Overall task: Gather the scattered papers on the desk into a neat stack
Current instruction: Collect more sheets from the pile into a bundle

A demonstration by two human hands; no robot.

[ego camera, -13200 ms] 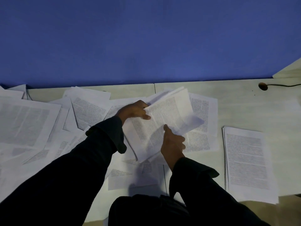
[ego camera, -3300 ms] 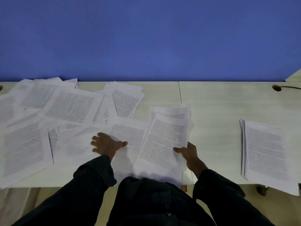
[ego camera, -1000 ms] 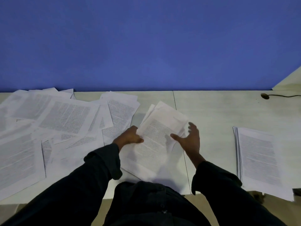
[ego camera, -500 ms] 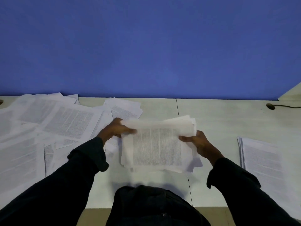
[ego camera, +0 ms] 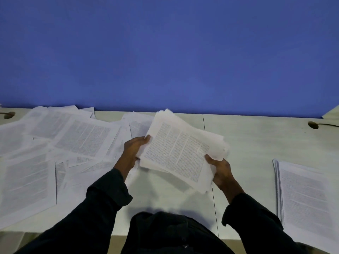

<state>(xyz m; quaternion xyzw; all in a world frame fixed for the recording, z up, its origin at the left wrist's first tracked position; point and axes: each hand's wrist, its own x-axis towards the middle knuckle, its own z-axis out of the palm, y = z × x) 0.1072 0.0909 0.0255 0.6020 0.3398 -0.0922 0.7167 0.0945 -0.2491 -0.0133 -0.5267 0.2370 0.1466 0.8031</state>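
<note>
Both hands, left (ego camera: 134, 149) and right (ego camera: 221, 171), clamp the bundle (ego camera: 180, 153), long axis slanting lower right; the stack (ego camera: 304, 195) lies right, nearer your right grip.

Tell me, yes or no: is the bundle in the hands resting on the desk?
No: both the left hand and right hand hold the bundle above the desk.

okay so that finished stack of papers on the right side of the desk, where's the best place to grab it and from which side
Grip the neat stack along its left long edge, coming from the left. The sheet edges show aligned there and bare desk lies beside it, so fingers can probably slide under. Its right and near edges run out of view.
</note>
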